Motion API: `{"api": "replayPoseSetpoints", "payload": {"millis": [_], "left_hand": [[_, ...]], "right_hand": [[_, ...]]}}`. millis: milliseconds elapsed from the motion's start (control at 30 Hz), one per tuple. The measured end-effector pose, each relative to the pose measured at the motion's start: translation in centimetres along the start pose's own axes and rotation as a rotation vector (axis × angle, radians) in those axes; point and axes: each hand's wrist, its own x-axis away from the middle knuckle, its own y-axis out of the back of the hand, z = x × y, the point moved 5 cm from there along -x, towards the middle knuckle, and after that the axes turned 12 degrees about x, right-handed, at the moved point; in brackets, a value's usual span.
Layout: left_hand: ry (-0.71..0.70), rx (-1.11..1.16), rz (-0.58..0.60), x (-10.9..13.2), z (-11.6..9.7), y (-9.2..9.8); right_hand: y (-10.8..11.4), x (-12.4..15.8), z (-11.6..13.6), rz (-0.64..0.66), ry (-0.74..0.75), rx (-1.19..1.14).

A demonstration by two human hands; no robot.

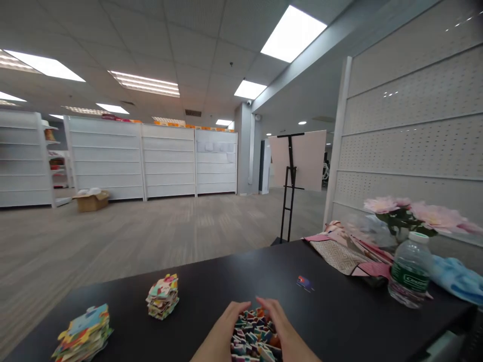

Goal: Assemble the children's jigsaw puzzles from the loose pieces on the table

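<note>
Two puzzle stacks on black table; white shelving beyond.

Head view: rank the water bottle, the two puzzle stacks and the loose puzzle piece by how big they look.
1. Water bottle and left puzzle stack: look alike; the stack sits nearer the camera, so unranked.
2. Middle puzzle stack.
3. Loose puzzle piece.

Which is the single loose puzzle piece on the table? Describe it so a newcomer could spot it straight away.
Start at the long black table. Beyond the left hand and right hand cupping a pile of puzzle pieces, toward the water bottle, lies the loose piece. Unlike the two stacks at the left, it lies alone and flat, blue with a red patch.
</note>
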Motion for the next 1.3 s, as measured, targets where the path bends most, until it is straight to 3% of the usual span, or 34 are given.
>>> {"api": "replayPoseSetpoints", "payload": {"millis": [100, 300, 467, 667, 1000, 1167, 1300], "left_hand": [[-0.028, -0.024, 0.023, 0.4, -0.8, -0.2], [0.004, -0.052, 0.073, 1.1, -2.9, 0.7], [0.058, 0.008, 0.075, 1.8, -2.6, 1.1], [-0.011, -0.032, 0.083, 1.6, -2.1, 0.7], [0.132, -0.212, 0.028, 2.1, -1.5, 2.0], [0.166, -0.169, 0.010, 2.3, -2.2, 3.7], [0.126, -0.163, 0.038, 2.1, -2.8, 3.7]], "right_hand": [[-0.4, 0.2, -0.1, -0.035, -0.018, 0.114], [0.5, 0.5, -0.1, 0.005, 0.128, 0.073], [0.4, 0.5, -0.7, -0.031, 0.113, 0.102], [-0.2, 0.3, 0.4, -0.083, 0.167, 0.258], [2.9, 3.3, -1.0, -0.308, 0.050, 0.353], [5.0, 3.4, -2.1, -0.340, 0.057, 0.375], [7.5, 2.5, -3.4, -0.482, -0.008, 0.334]]}}
